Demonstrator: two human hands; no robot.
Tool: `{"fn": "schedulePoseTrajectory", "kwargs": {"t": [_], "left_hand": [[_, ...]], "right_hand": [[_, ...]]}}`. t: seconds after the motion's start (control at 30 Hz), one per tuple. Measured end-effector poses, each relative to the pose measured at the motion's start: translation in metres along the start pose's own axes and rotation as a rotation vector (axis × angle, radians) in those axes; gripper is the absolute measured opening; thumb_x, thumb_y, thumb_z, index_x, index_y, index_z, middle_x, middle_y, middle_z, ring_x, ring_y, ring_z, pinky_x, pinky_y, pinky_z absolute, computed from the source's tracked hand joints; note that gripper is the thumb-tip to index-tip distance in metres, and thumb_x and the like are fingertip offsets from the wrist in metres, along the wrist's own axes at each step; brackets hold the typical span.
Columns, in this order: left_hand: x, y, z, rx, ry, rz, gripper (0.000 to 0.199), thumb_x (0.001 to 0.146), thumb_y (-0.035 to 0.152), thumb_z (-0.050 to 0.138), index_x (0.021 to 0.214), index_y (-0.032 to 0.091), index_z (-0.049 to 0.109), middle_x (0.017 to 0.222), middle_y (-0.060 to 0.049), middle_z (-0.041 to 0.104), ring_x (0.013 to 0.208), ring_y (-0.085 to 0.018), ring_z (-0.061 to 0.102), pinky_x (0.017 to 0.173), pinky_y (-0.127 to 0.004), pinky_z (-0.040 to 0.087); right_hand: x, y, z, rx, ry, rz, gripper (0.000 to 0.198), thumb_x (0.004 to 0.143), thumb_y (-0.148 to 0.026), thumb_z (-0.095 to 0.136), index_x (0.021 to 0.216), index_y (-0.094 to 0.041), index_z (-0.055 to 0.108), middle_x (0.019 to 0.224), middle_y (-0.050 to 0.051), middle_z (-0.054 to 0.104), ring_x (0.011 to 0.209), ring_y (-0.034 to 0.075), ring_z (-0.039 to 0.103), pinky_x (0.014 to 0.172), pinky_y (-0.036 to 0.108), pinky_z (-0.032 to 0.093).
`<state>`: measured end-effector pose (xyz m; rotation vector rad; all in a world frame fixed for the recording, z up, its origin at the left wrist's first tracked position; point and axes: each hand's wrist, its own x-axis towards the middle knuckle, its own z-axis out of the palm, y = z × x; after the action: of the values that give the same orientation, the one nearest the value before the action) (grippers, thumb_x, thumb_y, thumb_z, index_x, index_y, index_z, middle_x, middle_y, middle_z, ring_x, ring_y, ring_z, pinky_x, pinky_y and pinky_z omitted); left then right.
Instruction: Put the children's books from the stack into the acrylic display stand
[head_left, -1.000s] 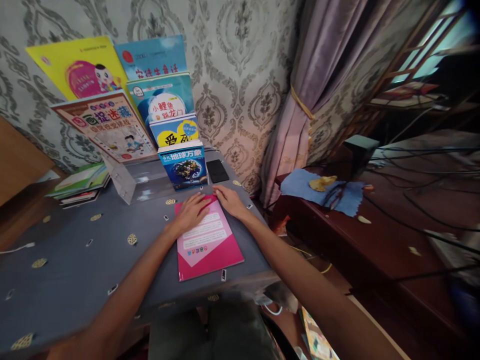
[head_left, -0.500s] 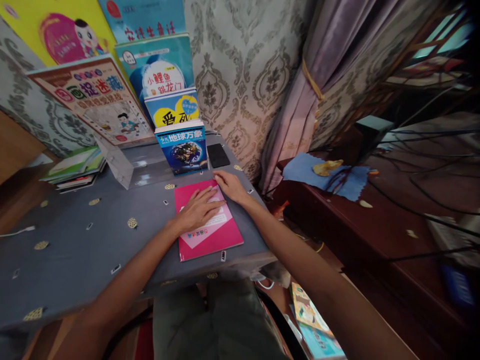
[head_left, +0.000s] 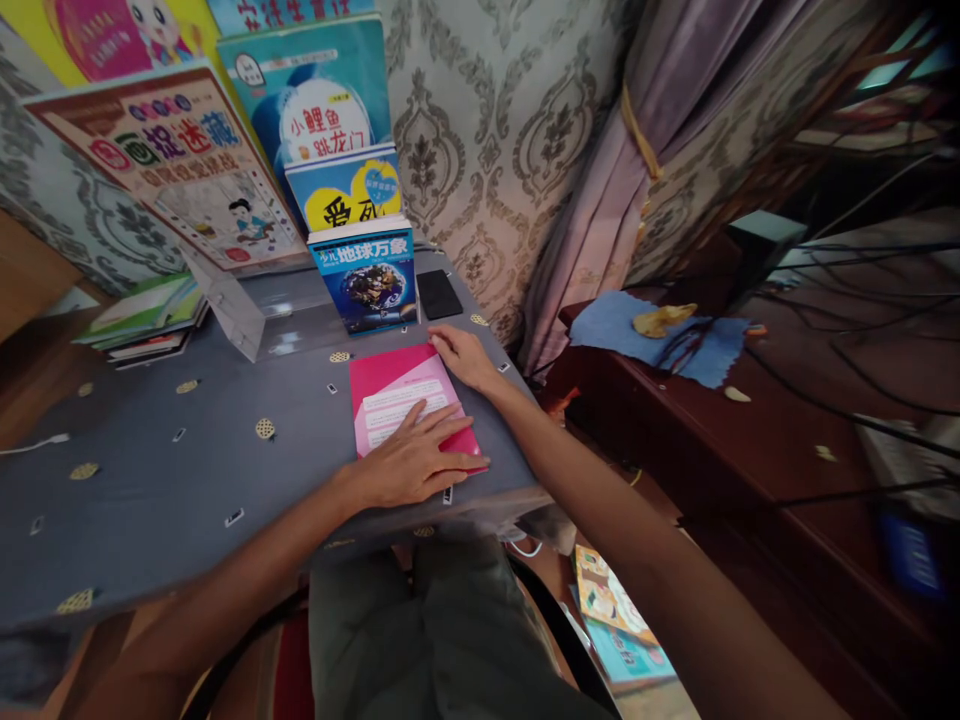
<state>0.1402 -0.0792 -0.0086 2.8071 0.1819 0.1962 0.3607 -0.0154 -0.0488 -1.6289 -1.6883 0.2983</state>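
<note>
A pink book [head_left: 397, 372] lies closed on the grey patterned tablecloth, a pale panel with lines of print on its upper face. Spread flat across its lower part is my left hand [head_left: 416, 458], which hides the near left corner and some of the print. My right hand [head_left: 463, 357] rests at the far right corner, its fingers loosely bent and touching the edge without gripping. Just beyond the book, a blue book with a globe picture [head_left: 371, 285] stands upright in front of a stepped row of other books.
A black phone [head_left: 439, 294] lies beside the standing books. To their left are a brown picture book [head_left: 217, 200] on a clear stand and a stack of thin books [head_left: 150, 320]. A dark red cabinet [head_left: 720, 440] with a blue cloth [head_left: 637, 330] and cables stands right.
My left hand has slid toward the near edge of the pink book, uncovering its printed panel. My right hand stays at the far right corner. The view has shifted slightly.
</note>
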Motion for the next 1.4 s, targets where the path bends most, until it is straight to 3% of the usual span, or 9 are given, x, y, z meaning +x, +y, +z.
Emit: {"fn": "schedulePoseTrajectory", "kwargs": {"t": [0.23, 0.47, 0.8, 0.97, 1.13, 1.27, 1.4], "left_hand": [[-0.013, 0.001, -0.003, 0.074, -0.045, 0.005, 0.039, 0.103, 0.038, 0.043, 0.141, 0.042, 0.054, 0.159, -0.004, 0.040, 0.152, -0.028, 0.026, 0.123, -0.060, 0.020], [-0.062, -0.005, -0.008, 0.116, -0.038, -0.025, 0.041, 0.104, 0.032, 0.042, 0.143, 0.043, 0.051, 0.162, -0.001, 0.035, 0.153, -0.027, 0.022, 0.122, -0.057, 0.025], [-0.114, -0.014, -0.008, 0.149, 0.025, -0.161, 0.044, 0.104, 0.027, 0.043, 0.144, 0.043, 0.050, 0.161, 0.000, 0.038, 0.150, -0.024, 0.032, 0.120, -0.050, 0.035], [-0.139, -0.032, -0.018, 0.192, -0.008, -0.239, 0.049, 0.105, 0.022, 0.036, 0.149, 0.042, 0.043, 0.159, 0.000, 0.041, 0.149, -0.023, 0.034, 0.119, -0.054, 0.033], [-0.168, -0.064, -0.031, 0.297, 0.065, -0.407, 0.049, 0.102, 0.018, 0.033, 0.142, 0.037, 0.054, 0.150, -0.003, 0.053, 0.147, -0.026, 0.038, 0.116, -0.058, 0.035], [-0.170, -0.081, -0.040, 0.371, 0.136, -0.542, 0.050, 0.097, 0.016, 0.034, 0.135, 0.032, 0.062, 0.148, -0.005, 0.056, 0.143, -0.030, 0.042, 0.110, -0.060, 0.040], [-0.140, -0.084, -0.041, 0.406, 0.235, -0.630, 0.037, 0.099, 0.024, 0.039, 0.118, 0.023, 0.070, 0.134, -0.010, 0.066, 0.131, -0.031, 0.053, 0.106, -0.055, 0.045]], "right_hand": [[-0.002, 0.001, 0.001, 0.015, 0.009, -0.016, 0.035, 0.099, -0.027, 0.044, 0.124, -0.018, 0.066, 0.118, 0.009, 0.075, 0.107, 0.023, 0.069, 0.095, 0.037, 0.051], [-0.001, 0.003, 0.002, 0.015, 0.009, -0.021, 0.036, 0.098, -0.026, 0.044, 0.124, -0.017, 0.067, 0.117, 0.010, 0.075, 0.105, 0.025, 0.069, 0.095, 0.039, 0.051], [-0.003, 0.003, 0.001, -0.010, -0.010, -0.066, 0.035, 0.095, -0.024, 0.047, 0.122, -0.017, 0.067, 0.117, 0.012, 0.074, 0.101, 0.025, 0.069, 0.091, 0.038, 0.053], [-0.003, -0.004, -0.005, -0.124, 0.020, -0.026, 0.035, 0.094, -0.024, 0.047, 0.122, -0.016, 0.068, 0.115, 0.012, 0.074, 0.099, 0.025, 0.068, 0.087, 0.036, 0.052], [-0.009, -0.022, -0.011, -0.241, -0.034, 0.031, 0.036, 0.096, -0.027, 0.048, 0.125, -0.017, 0.068, 0.094, 0.009, 0.077, 0.086, 0.024, 0.070, 0.075, 0.032, 0.047], [-0.014, -0.034, -0.010, -0.252, -0.069, 0.014, 0.036, 0.098, -0.030, 0.047, 0.123, -0.018, 0.070, 0.088, 0.007, 0.077, 0.078, 0.022, 0.070, 0.069, 0.029, 0.044], [-0.017, -0.042, -0.009, -0.235, -0.121, -0.009, 0.035, 0.098, -0.030, 0.047, 0.121, -0.019, 0.071, 0.088, 0.006, 0.078, 0.077, 0.020, 0.070, 0.069, 0.028, 0.045]]}}
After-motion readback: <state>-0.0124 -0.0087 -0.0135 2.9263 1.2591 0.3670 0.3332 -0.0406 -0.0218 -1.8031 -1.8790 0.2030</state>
